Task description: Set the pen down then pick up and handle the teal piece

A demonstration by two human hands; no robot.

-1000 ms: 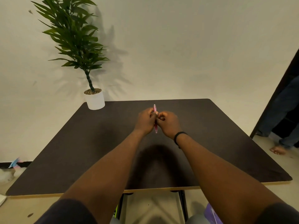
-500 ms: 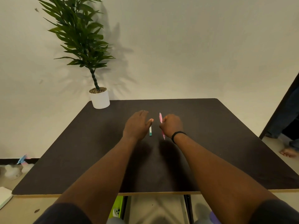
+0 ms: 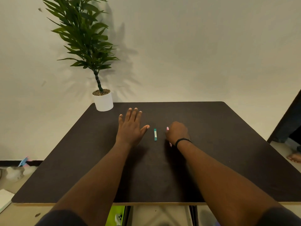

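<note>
Nearest us on the dark bench (image 3: 81,160), our right hand (image 3: 176,132) curls around a pink pen (image 3: 167,128), mostly hidden by the fist. Just left of it a teal pen cap (image 3: 155,134) lies flat. Beyond it, our left hand (image 3: 131,126) spreads wide, palm down. Farthest, a potted plant (image 3: 103,100) stands at the back corner.

Right hand (image 3: 176,131) grips pink pen (image 3: 167,128); teal cap (image 3: 155,134) lies beside flat left hand (image 3: 131,128).

Teal cap (image 3: 155,134), pink pen (image 3: 167,128), dark brown table (image 3: 211,128).
</note>
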